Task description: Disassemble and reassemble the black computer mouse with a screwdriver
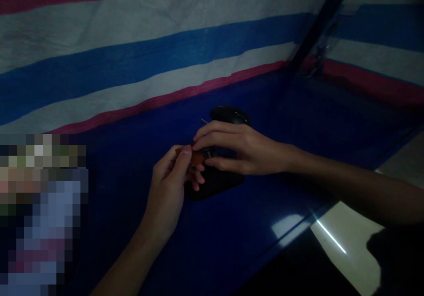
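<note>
My left hand (174, 165) pinches a small orange-brown piece (198, 157) between thumb and fingers, above the blue tabletop. From the right, my right hand (238, 148) reaches over it, fingertips on its upper edge and thumb by its right end. A dark part with a pale line shows at that end, between the right thumb and fingers. The kind of piece is too dark to make out. Under the hands lies a flat black thing (220, 185), partly covered by them. Just behind the right hand sits a rounded, glossy black object (230, 114), its lower side hidden.
The blue tabletop (251, 225) runs to a front edge at the lower right. Behind it hangs a striped red, white and blue sheet (149, 62). A dark post (319, 26) stands at the back right corner. The left edge of the view is pixelated.
</note>
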Demonstrator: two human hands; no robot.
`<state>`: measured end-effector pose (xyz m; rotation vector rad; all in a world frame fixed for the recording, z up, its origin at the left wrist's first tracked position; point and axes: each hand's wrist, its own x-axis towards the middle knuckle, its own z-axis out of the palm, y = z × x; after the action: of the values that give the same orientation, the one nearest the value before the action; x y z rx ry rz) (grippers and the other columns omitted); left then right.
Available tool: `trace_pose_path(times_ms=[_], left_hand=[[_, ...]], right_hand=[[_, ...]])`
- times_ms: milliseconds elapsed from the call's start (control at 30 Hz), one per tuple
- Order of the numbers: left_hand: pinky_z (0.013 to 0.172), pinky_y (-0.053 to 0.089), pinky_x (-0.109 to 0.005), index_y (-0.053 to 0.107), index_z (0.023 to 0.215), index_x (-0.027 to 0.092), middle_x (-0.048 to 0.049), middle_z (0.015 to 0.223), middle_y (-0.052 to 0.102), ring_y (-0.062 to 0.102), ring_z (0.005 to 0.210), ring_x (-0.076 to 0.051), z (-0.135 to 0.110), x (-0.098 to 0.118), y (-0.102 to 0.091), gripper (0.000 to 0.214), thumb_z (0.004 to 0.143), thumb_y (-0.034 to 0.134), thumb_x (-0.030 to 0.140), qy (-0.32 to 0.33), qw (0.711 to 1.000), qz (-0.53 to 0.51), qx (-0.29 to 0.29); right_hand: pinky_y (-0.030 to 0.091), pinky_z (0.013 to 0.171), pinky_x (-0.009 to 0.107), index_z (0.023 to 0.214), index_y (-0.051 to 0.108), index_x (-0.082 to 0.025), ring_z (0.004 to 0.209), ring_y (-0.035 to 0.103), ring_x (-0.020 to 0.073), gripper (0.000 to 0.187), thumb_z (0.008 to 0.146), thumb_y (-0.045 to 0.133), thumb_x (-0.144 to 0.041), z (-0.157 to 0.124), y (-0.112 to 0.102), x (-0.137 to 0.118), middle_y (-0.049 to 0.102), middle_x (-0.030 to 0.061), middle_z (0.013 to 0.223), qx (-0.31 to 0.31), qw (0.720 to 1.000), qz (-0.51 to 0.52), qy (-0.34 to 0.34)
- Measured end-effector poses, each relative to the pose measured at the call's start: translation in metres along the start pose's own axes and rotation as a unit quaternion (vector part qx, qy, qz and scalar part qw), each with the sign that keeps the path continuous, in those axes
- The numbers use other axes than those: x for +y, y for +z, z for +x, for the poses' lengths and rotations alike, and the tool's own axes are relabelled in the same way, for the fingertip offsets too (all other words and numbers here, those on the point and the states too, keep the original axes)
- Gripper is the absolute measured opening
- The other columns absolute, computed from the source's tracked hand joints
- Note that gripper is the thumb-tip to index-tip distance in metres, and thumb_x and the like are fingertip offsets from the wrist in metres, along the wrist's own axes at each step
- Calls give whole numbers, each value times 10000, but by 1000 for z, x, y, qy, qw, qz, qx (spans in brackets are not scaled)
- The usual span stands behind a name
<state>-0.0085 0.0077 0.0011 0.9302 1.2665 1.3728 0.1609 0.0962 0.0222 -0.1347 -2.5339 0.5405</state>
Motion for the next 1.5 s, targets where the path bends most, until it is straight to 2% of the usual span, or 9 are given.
trace_pose_path(times_ms=[100, 333, 800, 1067, 1333, 1500], left_hand=[[420, 421, -189, 612, 758, 171, 15, 616, 590, 550, 500, -104, 0, 0, 1, 209, 831, 608, 367, -1, 1000, 2, -4], [427, 418, -187, 609, 752, 167, 9, 616, 593, 547, 497, -101, -1, 0, 1, 218, 825, 613, 372, -4, 1000, 10, -2], [410, 403, -187, 606, 731, 172, 18, 598, 584, 538, 476, -98, 0, 0, 1, 219, 836, 606, 365, -3, 1000, 12, -2], [412, 399, -188, 610, 743, 167, 13, 601, 589, 537, 473, -99, -1, 0, 0, 200, 827, 611, 349, -1, 1000, 12, -1], [414, 399, -193, 602, 737, 170, 15, 610, 594, 542, 477, -100, 0, 1, 2, 207, 839, 600, 350, -5, 1000, 21, 1], [409, 394, -192, 609, 740, 166, 15, 597, 585, 533, 467, -97, 0, 2, 2, 204, 826, 613, 351, -5, 1000, 16, 2]], right_hand=[[475, 961, 300, 1158, 570, -79, 1116, 556, 155, 275, 936, 518, -233, 0, 0, 0, 592, 132, 1155, -2, 1000, 4, 5], [470, 963, 291, 1148, 580, -37, 1097, 562, 155, 285, 928, 533, -211, 2, -1, -1, 603, 142, 1135, 1, 1000, 1, 0], [479, 952, 303, 1153, 576, -79, 1094, 562, 155, 279, 930, 533, -240, 1, 1, 1, 601, 130, 1139, 0, 1000, 9, 6], [467, 949, 265, 1136, 593, -13, 1084, 561, 151, 295, 921, 547, -209, 2, 0, 1, 603, 150, 1119, -2, 1000, 6, -1], [487, 939, 310, 1153, 573, -58, 1091, 564, 158, 283, 931, 520, -225, 2, 1, 1, 599, 140, 1134, -6, 1000, 10, 0], [483, 939, 296, 1148, 576, -69, 1106, 563, 160, 278, 934, 517, -236, 1, 1, 0, 597, 140, 1140, -6, 1000, 8, 4]])
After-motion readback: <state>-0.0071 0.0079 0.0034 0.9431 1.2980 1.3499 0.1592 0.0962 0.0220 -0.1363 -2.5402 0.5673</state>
